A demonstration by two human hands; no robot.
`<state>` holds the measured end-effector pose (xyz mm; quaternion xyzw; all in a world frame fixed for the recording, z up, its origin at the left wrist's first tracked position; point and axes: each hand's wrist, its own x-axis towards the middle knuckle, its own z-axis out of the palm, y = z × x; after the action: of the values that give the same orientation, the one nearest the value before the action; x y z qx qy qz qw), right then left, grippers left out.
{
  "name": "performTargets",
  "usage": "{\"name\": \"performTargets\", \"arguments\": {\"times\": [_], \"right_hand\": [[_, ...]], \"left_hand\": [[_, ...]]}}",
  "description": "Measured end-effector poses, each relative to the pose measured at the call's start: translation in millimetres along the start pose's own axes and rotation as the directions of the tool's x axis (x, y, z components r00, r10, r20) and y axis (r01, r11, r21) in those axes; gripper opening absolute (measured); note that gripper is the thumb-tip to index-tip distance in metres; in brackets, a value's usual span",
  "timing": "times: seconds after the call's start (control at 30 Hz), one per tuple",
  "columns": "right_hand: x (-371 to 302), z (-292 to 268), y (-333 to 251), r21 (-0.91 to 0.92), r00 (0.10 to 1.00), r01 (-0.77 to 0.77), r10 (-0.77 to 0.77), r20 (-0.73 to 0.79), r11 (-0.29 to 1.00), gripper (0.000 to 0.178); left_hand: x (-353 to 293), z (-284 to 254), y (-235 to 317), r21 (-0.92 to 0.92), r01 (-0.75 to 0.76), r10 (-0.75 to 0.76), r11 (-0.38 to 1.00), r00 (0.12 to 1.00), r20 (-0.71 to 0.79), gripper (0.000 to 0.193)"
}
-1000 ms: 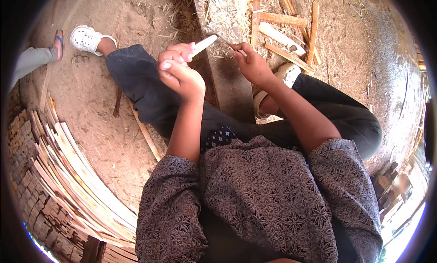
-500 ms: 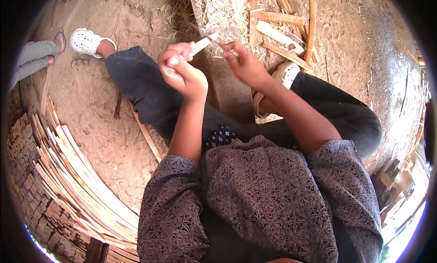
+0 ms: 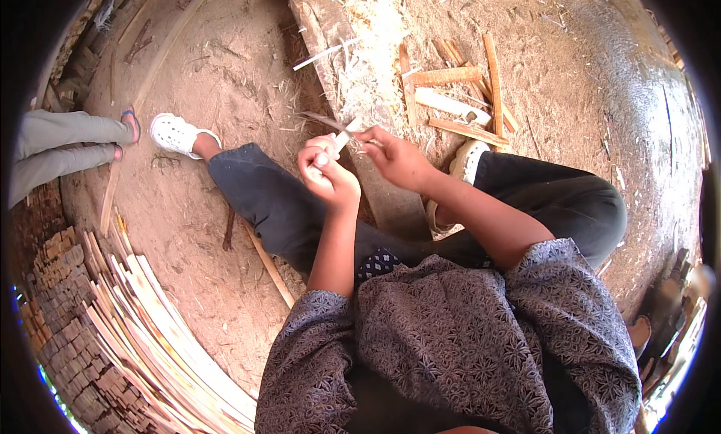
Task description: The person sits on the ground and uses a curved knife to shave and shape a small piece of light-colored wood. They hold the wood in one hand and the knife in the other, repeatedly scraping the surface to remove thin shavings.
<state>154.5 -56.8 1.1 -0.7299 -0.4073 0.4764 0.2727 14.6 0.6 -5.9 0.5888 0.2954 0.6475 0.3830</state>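
My left hand [image 3: 330, 171] is closed round a short, pale whittled stick [image 3: 344, 139], whose free end points up and away from me. In my right hand [image 3: 398, 162] a knife is gripped by fingers that hide its handle. The narrow knife blade [image 3: 323, 119] reaches leftward across the tip of the stick and seems to touch it. Both hands are close together above a thick wooden plank [image 3: 387, 190] that runs away from me between my legs. Pale shavings [image 3: 372, 66] cover the far part of this plank.
Several wood pieces [image 3: 451, 76] lie on the dirt floor right of the plank. Long strips [image 3: 161, 321] and stacked blocks [image 3: 56, 306] stand at lower left. Another person's legs [image 3: 71, 145] are at far left. A thin white strip [image 3: 324, 56] crosses the plank.
The two hands have come closer together. More of the knife blade now shows, sticking out left past the stick. The whole view has shifted, with surroundings on the left lying further right.
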Motion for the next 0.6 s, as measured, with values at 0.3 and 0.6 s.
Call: {"name": "performTargets", "arguments": {"times": [0.3,0.6], "right_hand": [[6,9,28,-0.029,0.999,0.041,-0.042,-0.008,0.999,0.031],[8,-2,44,-0.037,0.998,-0.041,0.039,-0.056,0.998,0.032]], "left_hand": [[-1,2,2,0.06,0.007,-0.008,0.998,1.0,0.019,0.019],[-2,15,5,0.008,0.014,-0.014,1.0,1.0,0.018,0.012]]}}
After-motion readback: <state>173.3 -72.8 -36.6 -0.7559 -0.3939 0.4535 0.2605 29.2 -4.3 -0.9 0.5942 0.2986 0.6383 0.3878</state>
